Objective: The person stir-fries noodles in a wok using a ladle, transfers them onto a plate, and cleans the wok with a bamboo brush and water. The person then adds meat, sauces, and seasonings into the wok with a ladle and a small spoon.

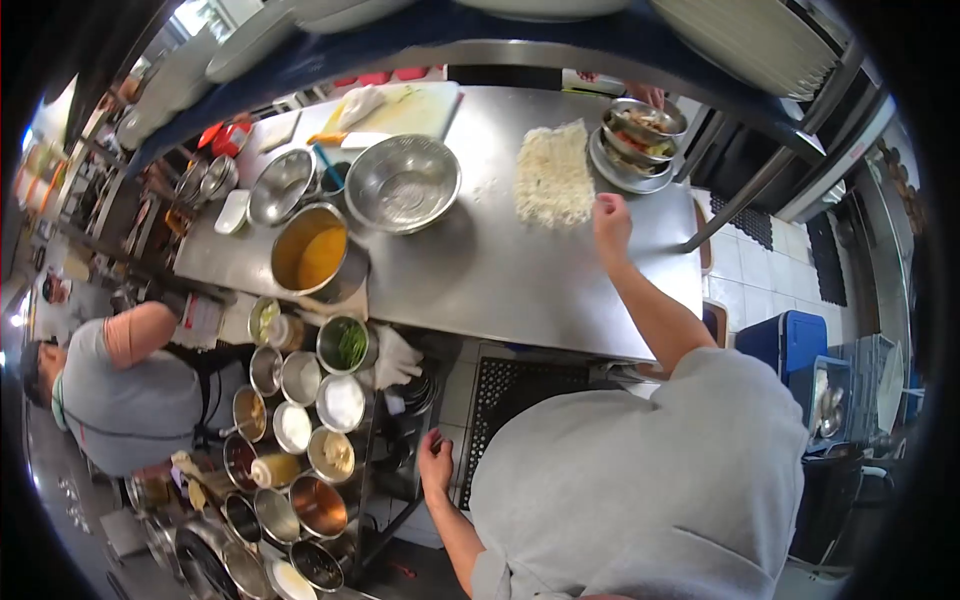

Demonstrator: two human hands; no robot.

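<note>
My right hand (612, 228) is over the steel table, just below the stacked bowls and beside the lower right corner of a pale, rough-textured cloth (553, 178). Its fingers are curled in, and whether they touch the cloth or hold something small I cannot make out. Low at my side, away from the table, hangs my left hand (435, 464); its fingers are loosely curled with nothing visible in them. Metal bowls with food (643, 128) are stacked on a plate (632, 178) to the right of the cloth.
A colander (403, 185), a pot of orange liquid (320, 255) and a cutting board (400, 110) occupy the table's left part. Several ingredient containers (341, 402) crowd a lower station. Another person (130, 390) stands left; another's hand (645, 94) is behind the bowls. A shelf (480, 50) crosses overhead.
</note>
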